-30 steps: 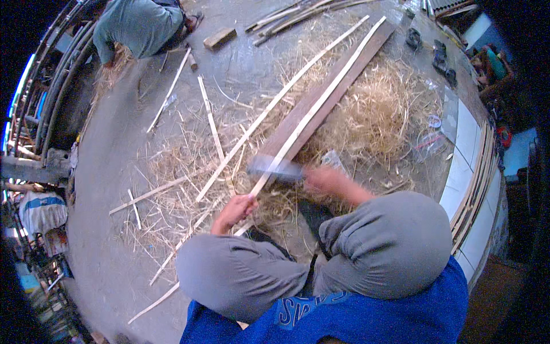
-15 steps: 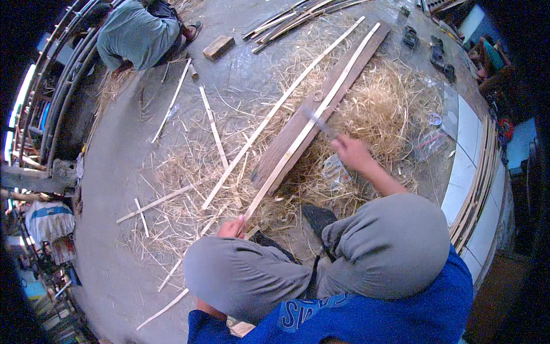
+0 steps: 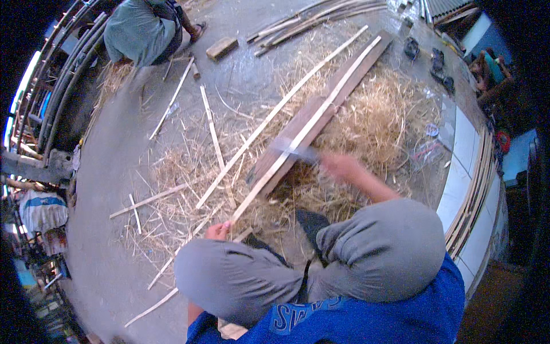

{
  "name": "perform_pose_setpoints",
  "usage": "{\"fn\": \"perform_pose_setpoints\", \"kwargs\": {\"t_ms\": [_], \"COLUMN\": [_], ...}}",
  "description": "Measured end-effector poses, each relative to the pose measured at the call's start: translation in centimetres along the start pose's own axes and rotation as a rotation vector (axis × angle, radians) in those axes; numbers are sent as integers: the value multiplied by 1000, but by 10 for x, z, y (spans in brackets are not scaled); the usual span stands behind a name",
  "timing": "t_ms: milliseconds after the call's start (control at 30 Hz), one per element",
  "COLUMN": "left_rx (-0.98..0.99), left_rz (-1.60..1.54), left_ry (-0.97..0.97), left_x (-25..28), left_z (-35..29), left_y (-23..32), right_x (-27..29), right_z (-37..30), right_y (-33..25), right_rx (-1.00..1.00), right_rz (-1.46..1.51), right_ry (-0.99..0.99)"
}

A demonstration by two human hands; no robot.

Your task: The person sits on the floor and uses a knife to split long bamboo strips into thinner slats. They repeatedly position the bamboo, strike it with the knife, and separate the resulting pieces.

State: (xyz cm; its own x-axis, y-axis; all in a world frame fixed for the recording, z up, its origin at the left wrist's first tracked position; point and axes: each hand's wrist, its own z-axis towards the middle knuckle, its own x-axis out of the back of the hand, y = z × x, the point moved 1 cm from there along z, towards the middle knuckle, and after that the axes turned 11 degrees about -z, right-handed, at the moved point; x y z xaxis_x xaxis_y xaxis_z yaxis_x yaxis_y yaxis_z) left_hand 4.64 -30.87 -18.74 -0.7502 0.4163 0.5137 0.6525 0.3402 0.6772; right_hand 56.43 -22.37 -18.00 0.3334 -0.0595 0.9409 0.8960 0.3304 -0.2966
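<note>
A long pale strip, seemingly bamboo (image 3: 350,73), lies lengthwise along a dark wooden plank (image 3: 299,114) sloping away from me. My left hand (image 3: 218,231) pinches the strip's near end, beside my left knee. In my right hand (image 3: 342,167) is a knife (image 3: 305,152), its blade smeared by motion and laid across the strip near the plank's closer end. A second pale strip (image 3: 279,107) rests to the left of the plank, roughly alongside it.
Curly shavings (image 3: 372,114) heap around the plank. Several dark strips (image 3: 309,22) lie at the back, near a wood block (image 3: 222,48). Another person (image 3: 140,34) crouches at the far left. More strips (image 3: 471,189) lie on white tiles at right.
My right hand and the knife have come nearer to me, sliding down along the strip. My left hand keeps its hold on the near end. The whole view has shifted slightly.
</note>
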Motion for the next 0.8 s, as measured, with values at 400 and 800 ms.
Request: {"fn": "perform_pose_setpoints", "kwargs": {"t_ms": [400, 800], "left_rx": [-271, -254], "left_rz": [119, 0], "left_ry": [259, 207], "left_x": [-43, -40], "left_z": [14, 19], "left_y": [57, 79], "right_x": [23, 32], "right_z": [-7, 7], "right_y": [-93, -70], "right_rx": [-115, -169], "right_rz": [137, 120], "right_ry": [-334, -202]}}
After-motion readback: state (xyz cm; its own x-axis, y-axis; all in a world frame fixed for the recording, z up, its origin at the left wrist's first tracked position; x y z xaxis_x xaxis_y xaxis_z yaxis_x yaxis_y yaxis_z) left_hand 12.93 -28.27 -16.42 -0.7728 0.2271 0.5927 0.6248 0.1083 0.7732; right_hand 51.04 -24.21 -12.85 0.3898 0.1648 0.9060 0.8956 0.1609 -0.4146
